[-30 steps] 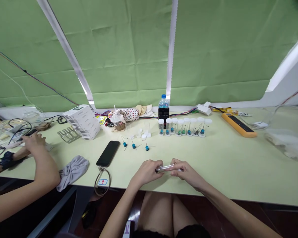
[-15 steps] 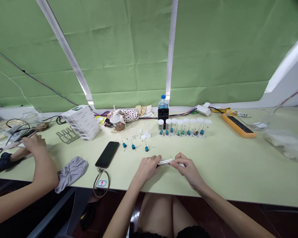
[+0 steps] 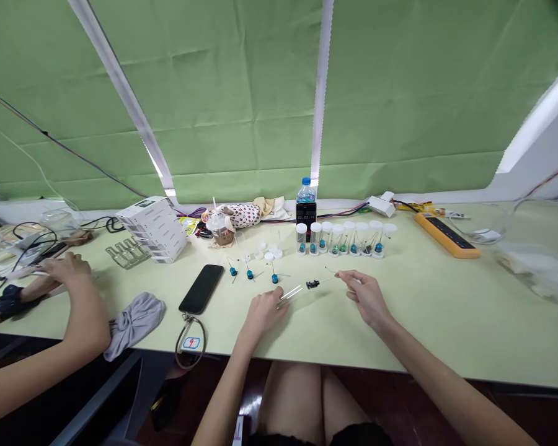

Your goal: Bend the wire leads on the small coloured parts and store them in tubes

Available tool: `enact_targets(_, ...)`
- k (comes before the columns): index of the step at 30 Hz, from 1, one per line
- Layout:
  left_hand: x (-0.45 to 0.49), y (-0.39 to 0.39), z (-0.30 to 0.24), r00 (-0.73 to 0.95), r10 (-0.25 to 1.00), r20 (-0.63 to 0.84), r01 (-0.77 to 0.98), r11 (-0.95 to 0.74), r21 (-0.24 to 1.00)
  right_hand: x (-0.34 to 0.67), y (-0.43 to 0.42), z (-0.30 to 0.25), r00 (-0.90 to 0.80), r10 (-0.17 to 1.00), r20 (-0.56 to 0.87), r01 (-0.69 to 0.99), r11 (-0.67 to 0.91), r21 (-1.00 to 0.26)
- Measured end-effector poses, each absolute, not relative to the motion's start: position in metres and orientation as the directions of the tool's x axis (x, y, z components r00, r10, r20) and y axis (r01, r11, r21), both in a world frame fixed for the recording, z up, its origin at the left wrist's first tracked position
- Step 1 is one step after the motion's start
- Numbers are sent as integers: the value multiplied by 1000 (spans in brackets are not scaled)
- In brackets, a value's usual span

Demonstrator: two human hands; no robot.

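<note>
My left hand is closed around a clear tube, its open end pointing right. Between the hands, just beyond the tube's mouth, is a small black cylindrical piece with thin wires. My right hand pinches a thin wire that runs from this piece. Beyond my left hand, small blue pieces with wire legs stand on the table. Several white caps lie behind them. A row of clear capped tubes stands farther back, with blue, green and dark pieces inside.
A phone with a ring strap lies left of my left hand. Past it are a grey cloth and another person's hand. A white box, a drink cup and an orange power strip line the back.
My hands have moved apart, the left one leftward with the tube. The black piece has come out of the tube and shows in the gap, on the wire in my right hand.
</note>
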State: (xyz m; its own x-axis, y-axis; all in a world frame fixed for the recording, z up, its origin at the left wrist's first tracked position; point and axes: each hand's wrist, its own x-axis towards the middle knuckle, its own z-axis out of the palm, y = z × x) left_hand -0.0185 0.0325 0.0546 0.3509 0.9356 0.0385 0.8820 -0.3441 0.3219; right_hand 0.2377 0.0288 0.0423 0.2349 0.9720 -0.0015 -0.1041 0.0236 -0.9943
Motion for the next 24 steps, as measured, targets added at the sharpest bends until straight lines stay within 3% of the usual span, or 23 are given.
enact_targets(3,-28,33,49,239,965,110,744,-255,618,242,50,49,292,919,264,213,207,-955)
enact_targets(5,-29,34,44,183,970,158,500,-230,835,234,63,55,184,867,463,435,350,-829)
enact_targets(7,-27,35,42,170,969,181,160,-208,965,219,75,60,21,826,563,569,454,-686)
enact_targets(10,-22,36,45,195,962,193,-262,-138,955,195,91,61,-149,793,591,672,520,-527)
enact_targets(12,-20,34,50,194,964,183,-386,-96,917,184,98,59,-209,788,580,715,527,-460)
enact_targets(24,-19,32,58,204,968,147,-427,-47,903,180,105,53,-226,813,536,824,453,-340)
